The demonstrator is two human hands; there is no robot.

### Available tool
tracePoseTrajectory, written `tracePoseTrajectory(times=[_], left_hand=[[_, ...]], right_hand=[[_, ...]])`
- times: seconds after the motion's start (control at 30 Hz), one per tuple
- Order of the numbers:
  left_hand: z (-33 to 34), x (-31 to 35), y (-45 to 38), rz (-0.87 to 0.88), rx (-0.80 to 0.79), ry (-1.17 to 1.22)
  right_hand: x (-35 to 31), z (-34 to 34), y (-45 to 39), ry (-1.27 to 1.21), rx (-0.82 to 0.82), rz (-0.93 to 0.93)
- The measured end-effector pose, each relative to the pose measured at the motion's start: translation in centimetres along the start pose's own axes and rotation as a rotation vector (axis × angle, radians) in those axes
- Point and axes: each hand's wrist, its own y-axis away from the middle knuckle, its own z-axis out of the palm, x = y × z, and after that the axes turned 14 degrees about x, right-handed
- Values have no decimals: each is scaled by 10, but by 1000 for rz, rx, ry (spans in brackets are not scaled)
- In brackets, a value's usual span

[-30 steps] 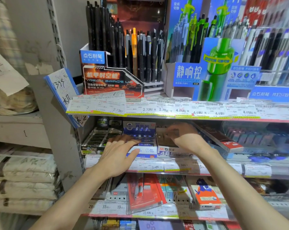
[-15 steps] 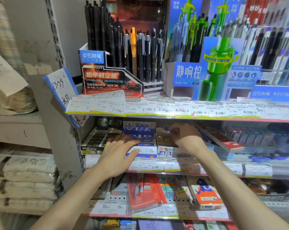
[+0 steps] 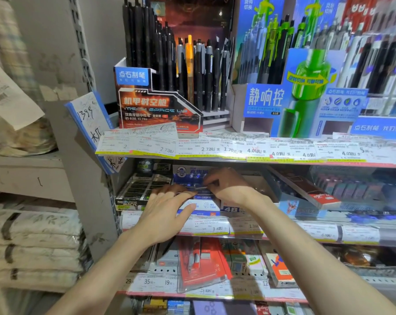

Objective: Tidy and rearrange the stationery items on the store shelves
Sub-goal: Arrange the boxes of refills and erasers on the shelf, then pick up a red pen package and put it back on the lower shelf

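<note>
**Grey shelving bay against a scuffed wall**

A grey metal upright [image 3: 83, 53] with slotted holes runs down the left edge of the shelves. Behind it stands a pale grey wall [image 3: 44, 42], scuffed and patched. Further left, a worn white ledge [image 3: 26, 176] carries bagged goods, with wrapped white bundles [image 3: 33, 242] stacked beneath. Price strips [image 3: 238, 148] line each shelf's front edge. Light is dim and even.

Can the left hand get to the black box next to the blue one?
Probably yes. The left hand rests flat on the blue box, and the black box sits right beside its fingers with nothing between them.
</note>
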Motion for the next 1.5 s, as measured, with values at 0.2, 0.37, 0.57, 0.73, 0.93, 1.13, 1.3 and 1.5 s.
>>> tracePoseTrajectory(times=[0.2, 0.37, 0.57, 0.73, 0.93, 1.13, 1.3, 1.5], left_hand=[[1, 1, 1, 3, 6, -1], [2, 0, 2, 0, 39, 9], [9, -3, 9, 6, 162, 103], [4, 20, 35, -8, 421, 239], [11, 70, 99, -262, 536, 394], [40, 101, 157, -695, 405, 613], [52, 90, 174, -856, 345, 669], [78, 46, 169, -924, 143, 605]], right_hand=[[2, 3, 8, 1, -14, 21], [5, 5, 19, -58, 29, 47], [7, -10, 49, -137, 244, 62], [24, -24, 110, -243, 530, 91], [56, -4, 192, -529, 591, 198], [96, 28, 247, -539, 430, 412], [107, 39, 273, -509, 351, 551], [89, 70, 260, -464, 259, 645]])
